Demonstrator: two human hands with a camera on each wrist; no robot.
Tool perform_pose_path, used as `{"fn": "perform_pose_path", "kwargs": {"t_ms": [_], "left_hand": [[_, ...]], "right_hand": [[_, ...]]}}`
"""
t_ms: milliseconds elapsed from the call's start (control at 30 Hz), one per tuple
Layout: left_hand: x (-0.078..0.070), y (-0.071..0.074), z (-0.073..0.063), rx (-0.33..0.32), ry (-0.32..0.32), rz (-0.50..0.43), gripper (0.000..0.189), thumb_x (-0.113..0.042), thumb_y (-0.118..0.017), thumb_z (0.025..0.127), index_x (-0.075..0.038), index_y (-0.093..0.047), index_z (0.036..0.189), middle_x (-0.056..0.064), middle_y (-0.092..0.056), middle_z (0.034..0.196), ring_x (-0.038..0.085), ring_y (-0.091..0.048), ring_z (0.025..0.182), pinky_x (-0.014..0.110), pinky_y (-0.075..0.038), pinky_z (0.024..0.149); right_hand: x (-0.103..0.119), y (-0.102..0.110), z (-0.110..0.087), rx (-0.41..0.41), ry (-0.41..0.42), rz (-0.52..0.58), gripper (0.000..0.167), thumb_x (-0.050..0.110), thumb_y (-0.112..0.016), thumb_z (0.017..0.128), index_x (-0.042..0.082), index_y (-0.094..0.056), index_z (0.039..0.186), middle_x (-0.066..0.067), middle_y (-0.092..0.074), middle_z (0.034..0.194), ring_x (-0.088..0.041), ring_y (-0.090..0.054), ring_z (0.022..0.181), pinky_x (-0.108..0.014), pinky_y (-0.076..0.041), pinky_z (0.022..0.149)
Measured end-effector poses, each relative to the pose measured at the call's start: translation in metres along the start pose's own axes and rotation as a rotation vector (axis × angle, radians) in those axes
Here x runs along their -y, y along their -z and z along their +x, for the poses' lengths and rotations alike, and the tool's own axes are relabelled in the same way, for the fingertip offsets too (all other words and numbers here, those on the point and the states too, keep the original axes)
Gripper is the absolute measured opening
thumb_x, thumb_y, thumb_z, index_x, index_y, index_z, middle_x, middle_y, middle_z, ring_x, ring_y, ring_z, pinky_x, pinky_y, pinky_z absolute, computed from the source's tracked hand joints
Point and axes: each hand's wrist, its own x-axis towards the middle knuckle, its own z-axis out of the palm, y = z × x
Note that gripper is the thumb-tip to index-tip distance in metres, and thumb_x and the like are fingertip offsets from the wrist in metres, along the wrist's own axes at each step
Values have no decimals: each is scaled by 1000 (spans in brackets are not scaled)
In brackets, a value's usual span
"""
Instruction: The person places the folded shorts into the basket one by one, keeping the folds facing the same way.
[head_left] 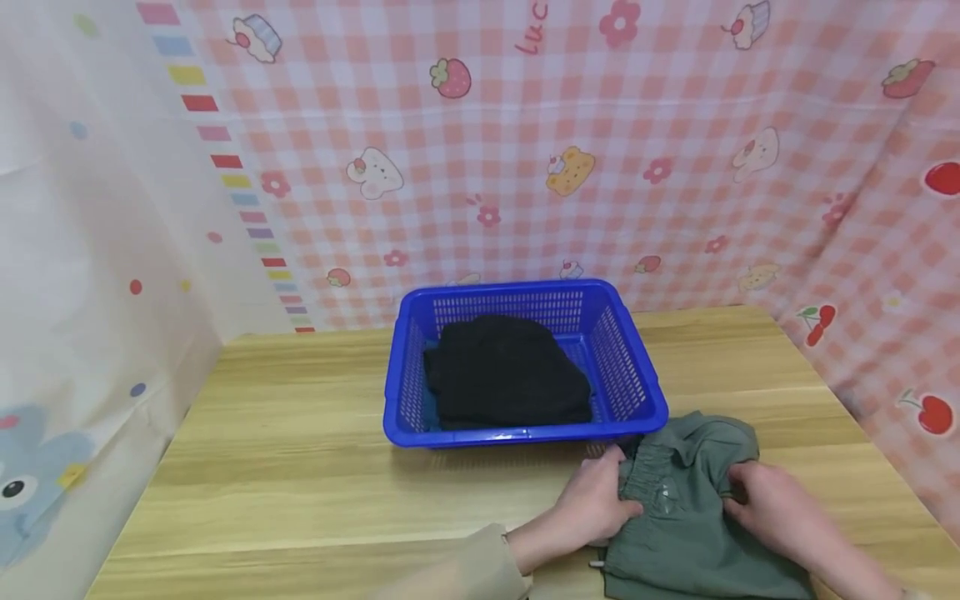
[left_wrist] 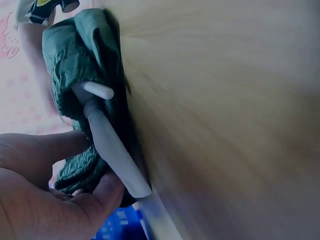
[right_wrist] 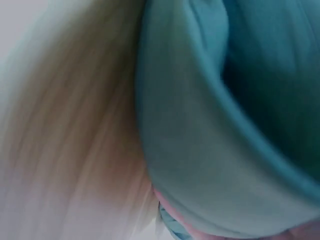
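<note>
Green pants with an elastic waistband (head_left: pixel 678 508) lie partly folded on the table, in front of the basket's right corner. My left hand (head_left: pixel 592 504) pinches the gathered waistband between thumb and fingers. The left wrist view shows this hand (left_wrist: pixel 60 187) around the green cloth (left_wrist: pixel 70 55), where a pale grey cord-like piece (left_wrist: pixel 117 152) and a white tip (left_wrist: pixel 98 90) hang out. At the other side of the pants, my right hand (head_left: pixel 783 508) grips a fold, its fingertips hidden in the cloth. A broad green fold (right_wrist: pixel 185 135) fills much of the right wrist view.
A blue plastic basket (head_left: pixel 525 434) stands behind the pants, close to the left hand. Inside it lies folded black clothing (head_left: pixel 510 375) over some dark blue cloth. The wooden table (head_left: pixel 300 483) ends at a checked curtain (head_left: pixel 480 167) behind and at the right.
</note>
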Motion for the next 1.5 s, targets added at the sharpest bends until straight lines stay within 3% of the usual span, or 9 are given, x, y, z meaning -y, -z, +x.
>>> {"fn": "perform_pose_path", "kwargs": {"t_ms": [300, 600, 933, 1100, 1233, 1367, 1500], "left_hand": [[36, 30, -19, 7, -35, -25, 54, -24, -88, 84, -8, -61, 128, 17, -75, 125, 34, -70, 116, 38, -59, 96], [64, 52, -38, 24, -15, -4, 56, -25, -88, 85, -6, -61, 130, 20, -74, 126, 38, -68, 119, 46, -58, 100], [96, 80, -59, -17, -25, 0, 53, -19, -88, 83, -4, -60, 125, 22, -73, 121, 43, -68, 116, 56, -56, 100], [137, 78, -50, -40, -69, 48, 54, -25, -90, 80, -7, -61, 121, 19, -75, 117, 40, -70, 111, 54, -58, 95], [170, 68, -36, -41, -45, 119, 57, -35, -90, 80, -13, -62, 123, 9, -75, 119, 31, -71, 112, 47, -59, 95], [185, 65, -33, -24, -1, 119, 60, -39, -91, 79, -15, -63, 125, 6, -75, 122, 31, -70, 116, 50, -58, 97], [188, 66, -31, -23, -8, 111, 61, -40, -92, 77, -15, -63, 125, 7, -75, 121, 32, -70, 116, 51, -58, 97]], "right_hand": [[43, -16, 2, -81, 72, -29, 36, 5, -83, 76, 15, -50, 67, 3, -51, 67, -12, -48, 64, -34, -41, 57], [79, -23, 8, -27, 96, 0, 29, 5, -80, 76, 13, -54, 67, 1, -55, 68, -12, -51, 64, -33, -44, 57], [130, -32, 19, 10, 79, 48, 29, 5, -83, 74, 12, -56, 68, -3, -60, 70, -21, -61, 68, -42, -51, 62], [153, -36, 25, -8, 93, 57, 27, 3, -85, 73, 10, -59, 69, -7, -63, 72, -27, -66, 72, -47, -55, 67], [166, -41, 31, -22, 135, 81, 25, 2, -84, 73, 9, -60, 70, -9, -65, 73, -31, -68, 73, -49, -55, 67], [173, -45, 34, -3, 163, 117, 23, 2, -82, 75, 8, -61, 70, -10, -65, 74, -32, -67, 70, -49, -55, 64], [171, -46, 32, -6, 157, 130, 25, 3, -83, 75, 10, -60, 69, -5, -63, 72, -24, -64, 68, -42, -52, 60]]}}
